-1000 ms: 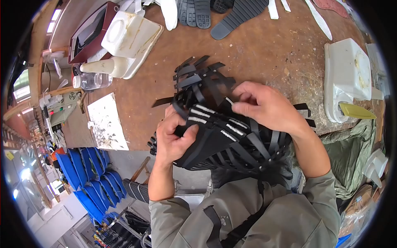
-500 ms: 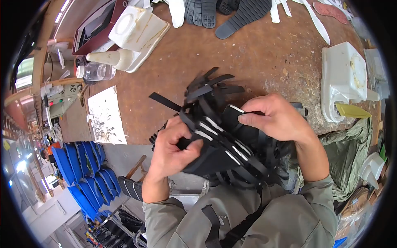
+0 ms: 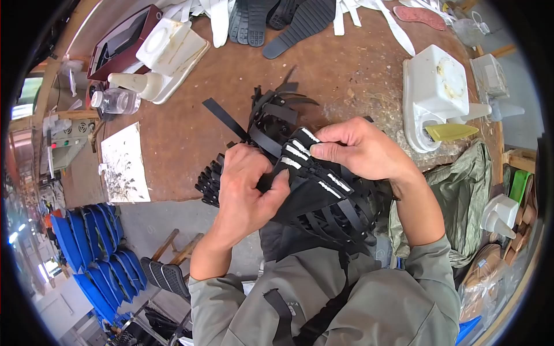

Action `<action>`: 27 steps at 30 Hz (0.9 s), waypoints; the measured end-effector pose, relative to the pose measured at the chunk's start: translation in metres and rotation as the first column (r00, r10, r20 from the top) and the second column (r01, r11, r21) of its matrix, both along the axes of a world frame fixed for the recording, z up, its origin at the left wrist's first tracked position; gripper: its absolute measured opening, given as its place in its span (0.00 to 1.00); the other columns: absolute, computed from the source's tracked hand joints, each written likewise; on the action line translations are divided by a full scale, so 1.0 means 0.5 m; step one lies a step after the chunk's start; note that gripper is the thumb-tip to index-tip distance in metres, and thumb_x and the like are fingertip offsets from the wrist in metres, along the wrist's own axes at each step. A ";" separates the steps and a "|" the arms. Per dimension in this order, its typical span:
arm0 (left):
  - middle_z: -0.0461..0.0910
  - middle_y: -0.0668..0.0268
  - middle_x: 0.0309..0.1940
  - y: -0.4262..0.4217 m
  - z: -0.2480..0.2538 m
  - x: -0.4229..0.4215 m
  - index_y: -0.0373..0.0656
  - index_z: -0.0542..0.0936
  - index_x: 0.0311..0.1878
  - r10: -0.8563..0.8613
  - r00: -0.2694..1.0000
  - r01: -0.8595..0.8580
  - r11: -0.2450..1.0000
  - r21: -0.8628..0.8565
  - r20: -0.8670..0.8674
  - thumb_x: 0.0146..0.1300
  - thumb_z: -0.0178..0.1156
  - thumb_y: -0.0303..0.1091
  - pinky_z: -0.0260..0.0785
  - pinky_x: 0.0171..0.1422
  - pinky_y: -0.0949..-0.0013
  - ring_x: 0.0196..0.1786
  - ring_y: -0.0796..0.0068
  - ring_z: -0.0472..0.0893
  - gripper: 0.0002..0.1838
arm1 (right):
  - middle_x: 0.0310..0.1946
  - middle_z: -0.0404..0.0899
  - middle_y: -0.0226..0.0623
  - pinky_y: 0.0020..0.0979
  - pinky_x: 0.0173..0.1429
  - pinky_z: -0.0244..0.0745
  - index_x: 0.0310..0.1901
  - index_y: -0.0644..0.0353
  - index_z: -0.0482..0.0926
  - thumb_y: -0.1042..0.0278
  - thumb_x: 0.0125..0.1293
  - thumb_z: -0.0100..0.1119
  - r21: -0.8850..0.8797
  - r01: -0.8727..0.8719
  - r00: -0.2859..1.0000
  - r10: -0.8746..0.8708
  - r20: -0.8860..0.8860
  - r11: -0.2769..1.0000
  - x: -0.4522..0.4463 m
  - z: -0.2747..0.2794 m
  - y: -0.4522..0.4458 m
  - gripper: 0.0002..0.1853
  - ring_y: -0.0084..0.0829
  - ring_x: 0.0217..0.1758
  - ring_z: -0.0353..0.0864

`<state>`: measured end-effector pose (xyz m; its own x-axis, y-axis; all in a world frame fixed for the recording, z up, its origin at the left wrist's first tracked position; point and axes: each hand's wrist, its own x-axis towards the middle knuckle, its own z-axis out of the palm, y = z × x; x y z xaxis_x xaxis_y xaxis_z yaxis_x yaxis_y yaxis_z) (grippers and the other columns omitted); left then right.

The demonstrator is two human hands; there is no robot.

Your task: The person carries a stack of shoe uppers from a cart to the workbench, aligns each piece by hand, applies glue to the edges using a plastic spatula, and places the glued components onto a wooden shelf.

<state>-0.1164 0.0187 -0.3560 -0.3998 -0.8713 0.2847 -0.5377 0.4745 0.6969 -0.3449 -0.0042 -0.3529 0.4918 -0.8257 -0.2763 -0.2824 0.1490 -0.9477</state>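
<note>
A stack of black strappy shoe uppers (image 3: 306,199) is held over my lap at the table's front edge, several short white strips showing along their edges. My left hand (image 3: 242,179) is closed round the stack's left side, thumb on top near the white strips. At the upper right, my right hand (image 3: 363,150) pinches the corner of one upper, which lies against the others. Behind the hands, loose black straps (image 3: 271,115) stick up over the table. More black strap pieces (image 3: 210,181) lie left of my left hand. Parts of the stack are hidden under my fingers.
White glue containers (image 3: 435,83) stand at the right, one with a yellow-green blade-like piece (image 3: 453,131). At the left are another white container (image 3: 167,49), a clear bottle (image 3: 118,101) and a stained paper (image 3: 126,164). Black soles (image 3: 303,26) lie at the back.
My right hand has brought its upper in against the others, so the white-stripped edges now lie side by side. The view has shifted, and the loose straps are less blurred.
</note>
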 end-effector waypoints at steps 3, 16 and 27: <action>0.68 0.61 0.22 -0.001 0.004 -0.011 0.39 0.69 0.23 0.076 0.997 -0.075 0.996 0.039 -0.022 0.43 0.66 0.23 0.63 0.44 0.61 0.30 0.57 0.69 0.12 | 0.21 0.74 0.35 0.28 0.33 0.68 0.37 0.68 0.80 0.66 0.69 0.57 -0.095 -0.024 0.998 0.030 0.061 0.995 -0.002 -0.019 0.006 0.11 0.20 0.27 0.69; 0.72 0.59 0.29 -0.045 -0.021 0.008 0.37 0.72 0.25 0.058 0.997 -0.067 0.968 0.240 0.044 0.46 0.67 0.27 0.65 0.46 0.60 0.40 0.57 0.71 0.11 | 0.18 0.69 0.37 0.34 0.31 0.65 0.32 0.66 0.76 0.59 0.70 0.54 -0.061 0.033 0.999 -0.030 0.036 0.998 0.011 -0.079 -0.018 0.17 0.25 0.24 0.66; 0.68 0.60 0.29 -0.070 -0.011 0.020 0.35 0.71 0.24 -0.103 0.989 0.079 0.973 0.216 0.105 0.48 0.68 0.29 0.60 0.49 0.64 0.39 0.61 0.68 0.13 | 0.18 0.69 0.46 0.40 0.30 0.65 0.29 0.65 0.73 0.59 0.70 0.52 -0.177 0.045 0.996 -0.058 -0.067 0.983 0.020 -0.072 -0.012 0.17 0.40 0.21 0.68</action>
<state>-0.1062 -0.0163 -0.3615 -0.4994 -0.8652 0.0460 -0.5815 0.3741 0.7224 -0.3347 -0.0100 -0.3890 0.4312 -0.8882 -0.1584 -0.3467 -0.0010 -0.9380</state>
